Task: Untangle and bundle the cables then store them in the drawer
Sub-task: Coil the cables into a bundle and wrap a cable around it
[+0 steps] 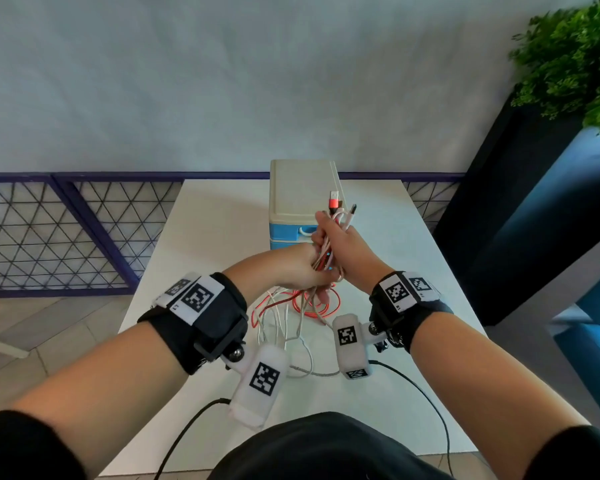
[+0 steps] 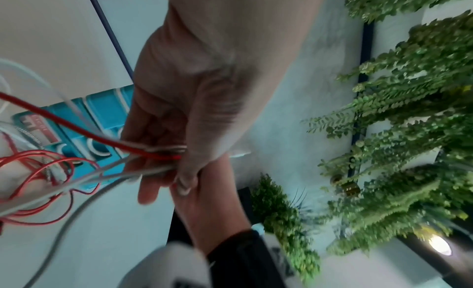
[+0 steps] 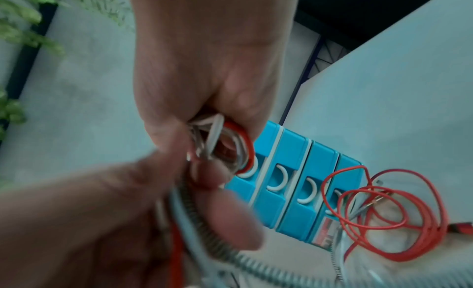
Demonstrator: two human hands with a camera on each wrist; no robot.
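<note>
A plain pale grey-white wall [image 1: 222, 81] fills the upper field. Along its base runs a dark blue metal railing with triangular wire mesh [image 1: 66, 233]. Before it stands a white rectangular table [image 1: 201, 237]. The floor is light grey-beige tile [image 1: 39, 327]. At right, leafy green plants [image 1: 575, 57] stand above a tall black planter [image 1: 520, 209]. A lit lamp [image 2: 440, 244] glows beneath the foliage.

Both forearms are bare below short black sleeves. Each wrist wears a wide black strap [image 1: 219, 317] carrying white tags printed with black square markers. A white, rounded camera pod [image 1: 258, 382] hangs from each strap on a small metal ball joint, marker-printed too, with a thin black lead [image 1: 187, 427] trailing toward the person's black-clad body.
</note>
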